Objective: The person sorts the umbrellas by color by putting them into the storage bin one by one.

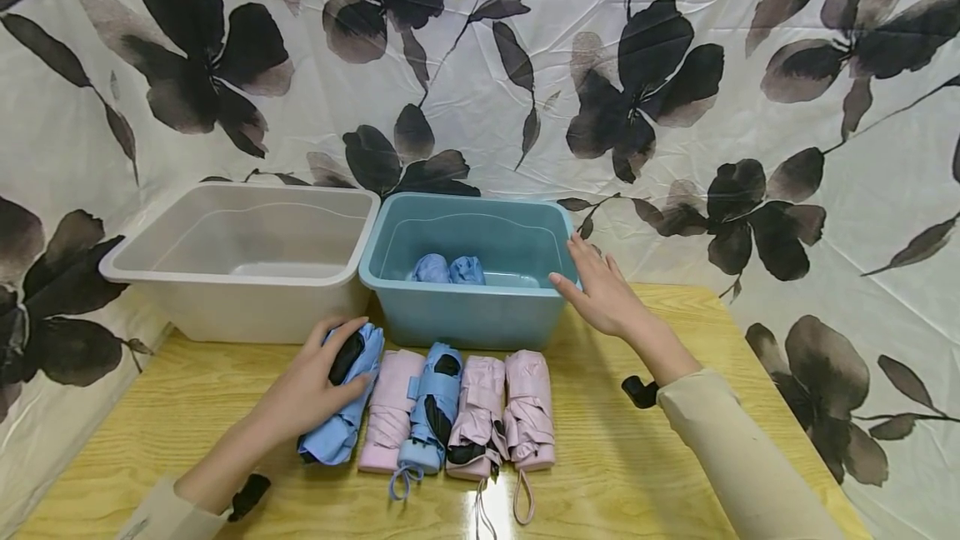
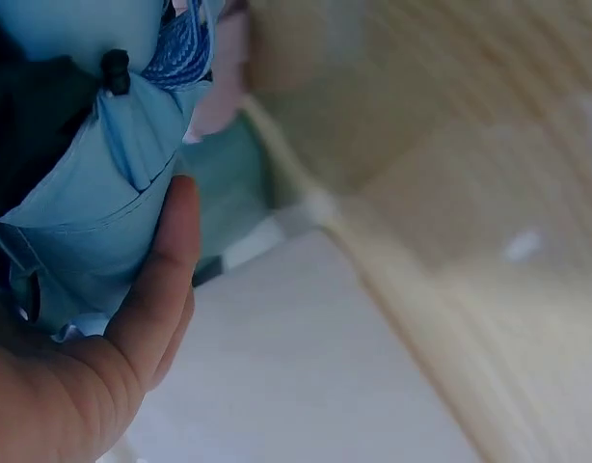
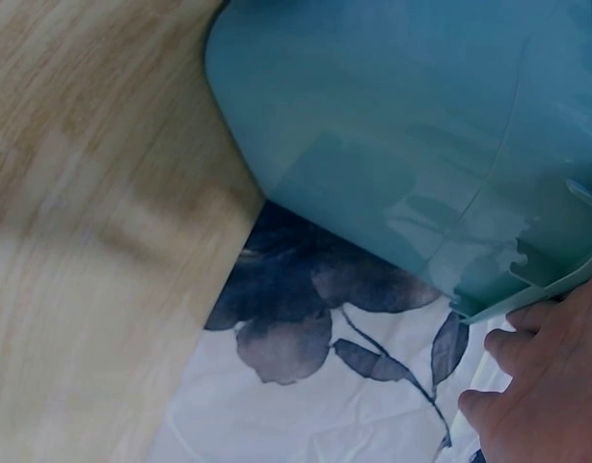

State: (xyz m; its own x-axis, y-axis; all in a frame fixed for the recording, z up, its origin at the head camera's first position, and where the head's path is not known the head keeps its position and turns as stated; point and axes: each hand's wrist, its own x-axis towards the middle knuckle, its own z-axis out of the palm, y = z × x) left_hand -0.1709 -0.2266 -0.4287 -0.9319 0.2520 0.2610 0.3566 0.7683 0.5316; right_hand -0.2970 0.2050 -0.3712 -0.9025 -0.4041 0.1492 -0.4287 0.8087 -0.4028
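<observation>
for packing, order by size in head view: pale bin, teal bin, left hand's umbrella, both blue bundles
1. Pale bin
2. Teal bin
3. Umbrella in left hand
4. Blue bundles, too alike to rank

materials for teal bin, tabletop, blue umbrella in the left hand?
Teal bin: likely moulded plastic, satin; smooth walls, rounded rim, soft reflections.
Tabletop: wood or wood-look laminate, can't tell which; yellow grain, slight gloss from the glare.
Blue umbrella in the left hand: cover looks like thin synthetic fabric, low sheen; creases, stitched seam.
</observation>
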